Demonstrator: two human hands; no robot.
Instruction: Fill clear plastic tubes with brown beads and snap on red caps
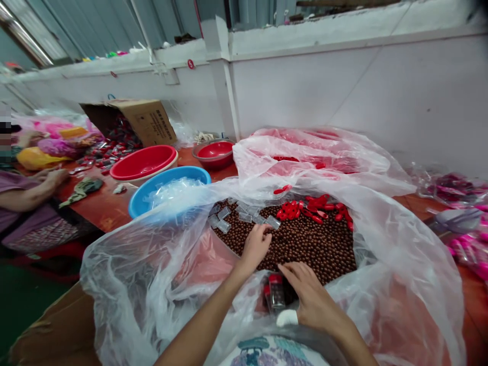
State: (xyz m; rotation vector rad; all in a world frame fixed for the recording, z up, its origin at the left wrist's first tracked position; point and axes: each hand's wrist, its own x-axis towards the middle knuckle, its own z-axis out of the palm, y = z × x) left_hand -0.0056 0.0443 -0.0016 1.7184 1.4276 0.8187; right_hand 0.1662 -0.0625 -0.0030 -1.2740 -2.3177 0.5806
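My left grip (256, 248): fingers curled over glossy brown round beads (318, 249); whether it holds any, I cannot tell. My right grip (309, 292): thumb and fingers apart, beside a small clear red-capped jar (277, 293) at the beads' near edge. On the beads, farther off: small clear plastic containers (245, 217); to their right, glossy red plastic pieces (290, 209).

Round brown beads (314, 249) lie heaped just beside a clear, red-capped container (277, 296).

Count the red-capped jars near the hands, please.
2: one jar beside the right hand, another jar partly hidden to that jar's left. More may be hidden.
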